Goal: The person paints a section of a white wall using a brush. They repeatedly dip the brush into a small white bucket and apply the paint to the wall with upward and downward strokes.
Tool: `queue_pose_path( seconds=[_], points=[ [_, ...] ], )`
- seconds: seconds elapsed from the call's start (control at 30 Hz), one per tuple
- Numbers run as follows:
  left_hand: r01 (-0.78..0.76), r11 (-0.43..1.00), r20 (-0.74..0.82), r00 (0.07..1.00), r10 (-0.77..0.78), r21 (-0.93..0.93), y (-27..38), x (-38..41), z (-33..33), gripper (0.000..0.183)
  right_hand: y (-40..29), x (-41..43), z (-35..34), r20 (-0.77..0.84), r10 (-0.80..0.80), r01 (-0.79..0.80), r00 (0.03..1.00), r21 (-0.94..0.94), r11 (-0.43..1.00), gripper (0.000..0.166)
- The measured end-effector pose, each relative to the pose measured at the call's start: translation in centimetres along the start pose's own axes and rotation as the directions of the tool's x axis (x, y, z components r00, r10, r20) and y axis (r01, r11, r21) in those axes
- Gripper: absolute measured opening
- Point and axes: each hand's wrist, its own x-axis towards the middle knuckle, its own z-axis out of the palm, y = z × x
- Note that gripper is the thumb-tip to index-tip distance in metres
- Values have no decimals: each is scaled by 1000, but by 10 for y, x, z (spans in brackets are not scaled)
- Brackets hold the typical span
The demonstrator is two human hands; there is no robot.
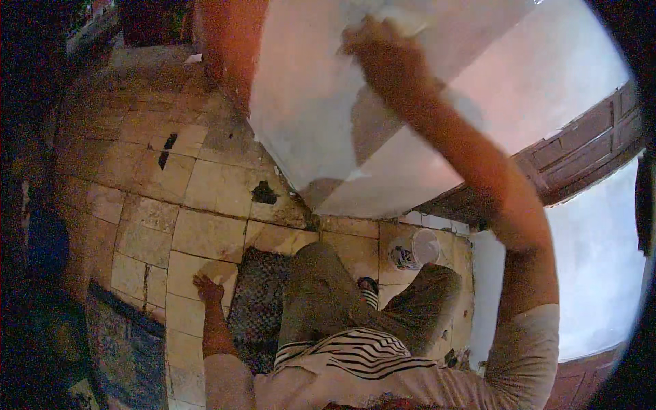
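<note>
My right hand is raised against the pale painted wall at the top of the view, its fingers curled. Something pale and blurred shows beside it, too unclear to name or to tell whether I hold it. The wall bears whitish patches over pinkish paint, and the arm's shadow falls on it. Low on the left, my left hand is over the tiled floor, fingers spread, with nothing in it. A white bucket stands on the floor near the wall's foot, beyond my knee, with a small container beside it.
A dark woven mat lies beside my leg, and another dark mat is at the lower left. Several floor tiles are cracked or broken, with a dark hole near the wall corner. A brown panelled wooden door is on the right.
</note>
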Motion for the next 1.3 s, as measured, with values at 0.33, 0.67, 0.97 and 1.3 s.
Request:
queue_pose_path(
  seconds=[0.33, 0.67, 0.97, 1.3],
  points=[
    [-36, 999, -128, 991, 35, -2, -13, 28, 44, 89, -61, -28, 10, 271, -13, -106, 962, 420, 901, 15],
    [-72, 935, -250, 968, -18, -347, -2, 4, 10, 91, 92, -21, -77, 145, 660, -509, 737, 762, 400, 17],
    [-31, 977, -92, 996, 12, -209, -21, -9, -7, 82, 54, -161, -148, 582, 705, -524, 405, 779, -343, 32],
    [-375, 901, 28, 925, 378, 219, -44, 43, -2, 52, 41, -340, -171, 603, 792, -702, -92, 525, -481, 38]
  ],
)
